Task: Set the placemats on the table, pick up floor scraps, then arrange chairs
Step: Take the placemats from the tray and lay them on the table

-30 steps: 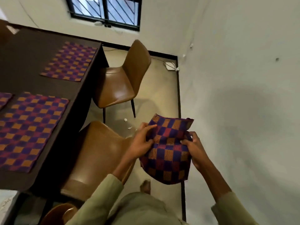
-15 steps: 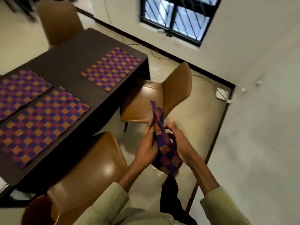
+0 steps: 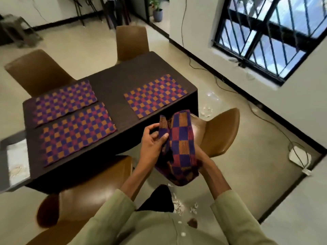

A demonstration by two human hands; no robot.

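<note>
I hold a folded purple, red and orange checked placemat [image 3: 182, 147] above the near right chair. My left hand [image 3: 153, 145] pinches its left fold between thumb and fingers. My right hand [image 3: 201, 160] supports it from beneath on the right and is mostly hidden by the cloth. Three matching placemats lie flat on the dark table [image 3: 113, 84]: one far left [image 3: 65, 101], one near left [image 3: 76, 133], one at the right end [image 3: 155, 95]. White paper scraps [image 3: 180, 206] lie on the floor by my feet, more scraps [image 3: 206, 110] past the table's corner.
Brown chairs stand around the table: near left [image 3: 92, 191], near right [image 3: 219, 131], far end [image 3: 131, 42], far left [image 3: 37, 71]. A grey tray-like stand [image 3: 10, 156] sits at the table's left. A cable and a white power adapter [image 3: 299, 156] lie along the right wall under a barred window.
My view has swung left and up, so the whole table shows now. The placemat has gone from spread between my hands to folded upright; both hands have kept hold of it.
</note>
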